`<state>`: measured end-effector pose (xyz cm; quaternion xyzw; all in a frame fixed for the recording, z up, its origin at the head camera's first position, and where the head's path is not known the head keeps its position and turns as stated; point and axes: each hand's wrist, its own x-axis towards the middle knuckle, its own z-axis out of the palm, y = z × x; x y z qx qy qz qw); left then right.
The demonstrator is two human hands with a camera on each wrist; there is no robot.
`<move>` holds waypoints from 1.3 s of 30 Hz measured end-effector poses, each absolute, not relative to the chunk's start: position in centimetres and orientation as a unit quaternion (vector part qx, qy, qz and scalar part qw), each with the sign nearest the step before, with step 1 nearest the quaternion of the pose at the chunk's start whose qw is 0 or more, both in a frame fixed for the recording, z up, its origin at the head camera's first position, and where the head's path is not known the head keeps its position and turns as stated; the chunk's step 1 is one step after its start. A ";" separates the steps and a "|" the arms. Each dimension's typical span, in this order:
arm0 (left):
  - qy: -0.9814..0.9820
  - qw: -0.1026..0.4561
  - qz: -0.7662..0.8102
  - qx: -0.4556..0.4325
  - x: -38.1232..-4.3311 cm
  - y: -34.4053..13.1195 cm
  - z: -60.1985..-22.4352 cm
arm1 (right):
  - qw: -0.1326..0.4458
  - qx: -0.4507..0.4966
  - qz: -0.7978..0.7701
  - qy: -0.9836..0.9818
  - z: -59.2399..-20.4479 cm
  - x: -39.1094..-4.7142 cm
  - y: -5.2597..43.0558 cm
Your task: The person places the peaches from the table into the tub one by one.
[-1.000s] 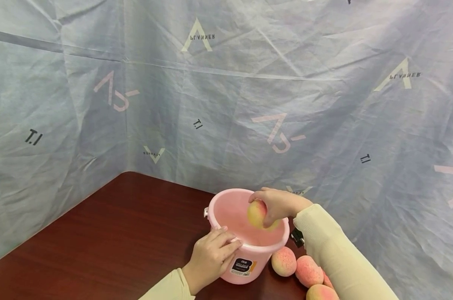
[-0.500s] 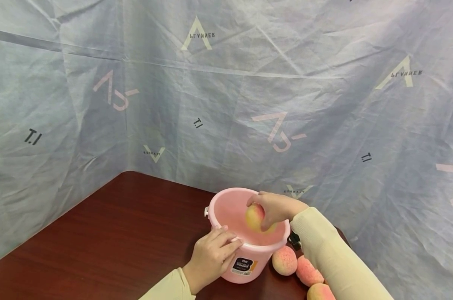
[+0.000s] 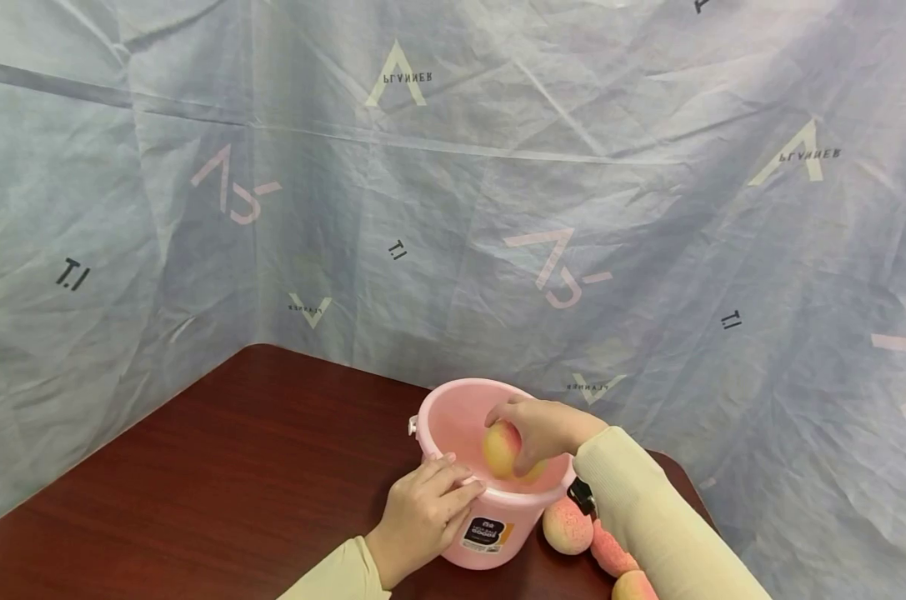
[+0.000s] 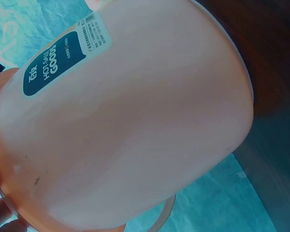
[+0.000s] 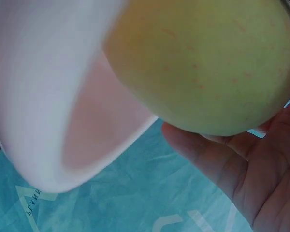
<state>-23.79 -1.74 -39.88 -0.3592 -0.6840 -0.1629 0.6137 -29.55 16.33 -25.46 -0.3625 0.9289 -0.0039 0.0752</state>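
Note:
In the head view a pink bucket (image 3: 477, 533) with a dark label stands on the table. My left hand (image 3: 422, 508) holds its near rim, fingers hooked over the edge; the left wrist view shows the bucket's wall (image 4: 135, 111) close up. Inside the bucket's mouth, my right hand (image 3: 546, 429) grips a yellow and red peach (image 3: 501, 448), with thumb and fingers on opposite sides. A yellow patch shows beside the right thumb, and I cannot tell whether it belongs to another peach. The right wrist view has the peach (image 5: 208, 67) large beside the bucket's pale rim (image 5: 43, 96).
Several pink and yellow peaches (image 3: 568, 527) lie right of the bucket, partly hidden by the right sleeve (image 3: 655, 508). A dark red-brown table (image 3: 235, 467) spreads to the left. Grey printed cloth (image 3: 453, 192) hangs behind the table.
My right hand has moved a little left and down with the peach, deeper into the bucket. The left hand and bucket have kept their places.

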 end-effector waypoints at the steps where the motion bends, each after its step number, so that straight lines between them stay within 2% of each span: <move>1: -0.683 0.614 -0.163 -0.360 -23.8 -1.7 -39.9 | 0.072 -0.367 -0.003 0.928 -25.6 -29.5 16.4; 12: -0.676 0.618 -0.166 -0.366 -24.0 -1.8 -39.8 | 0.029 -0.389 -0.020 0.921 -26.3 -28.9 17.4; 28: -0.684 0.611 -0.164 -0.363 -23.7 -1.7 -39.9 | 0.041 -0.381 -0.040 0.923 -26.7 -29.2 17.4; 39: -0.685 0.611 -0.160 -0.362 -23.7 -1.8 -39.9 | 0.021 -0.375 -0.053 0.925 -26.1 -29.1 17.1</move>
